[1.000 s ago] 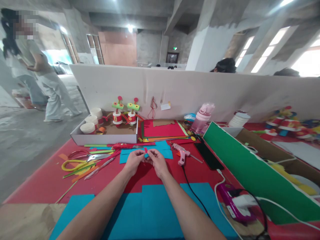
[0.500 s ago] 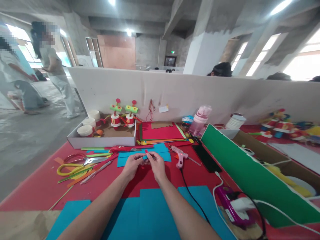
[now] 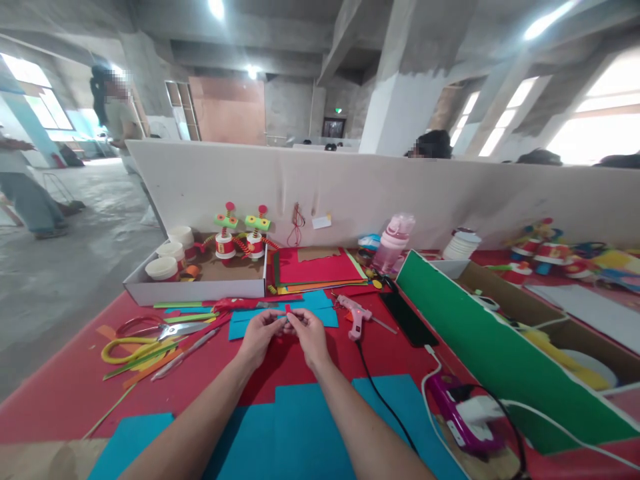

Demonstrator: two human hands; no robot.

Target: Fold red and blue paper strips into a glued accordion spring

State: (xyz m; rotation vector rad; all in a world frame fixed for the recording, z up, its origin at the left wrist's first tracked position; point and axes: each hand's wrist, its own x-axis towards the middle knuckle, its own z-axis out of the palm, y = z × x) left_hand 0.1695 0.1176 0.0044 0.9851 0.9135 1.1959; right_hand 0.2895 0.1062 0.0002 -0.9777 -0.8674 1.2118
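My left hand [image 3: 259, 335] and my right hand [image 3: 309, 337] meet above the red table, fingertips pinched together. Between them is a small red paper strip [image 3: 288, 309], its upper end poking out above the fingers; the rest is hidden. Behind the hands lie cut blue paper pieces [image 3: 320, 301]. To the right rests a pink glue gun [image 3: 356, 313], its cord running toward me. Larger blue sheets [image 3: 300, 427] lie under my forearms.
Scissors [image 3: 175, 329], a pen and coloured strips lie at left. A white box [image 3: 200, 291] holds cups and two paper-cup figures. Coloured paper [image 3: 320, 267], a pink bottle [image 3: 393, 243], a phone [image 3: 407, 319], a purple power strip [image 3: 463, 413] and a green-sided box [image 3: 480, 347] stand around.
The view has shifted slightly. My hands stay together on the red paper strip, and the blue bit seen at the fingertips before is harder to see. People at far left have moved.
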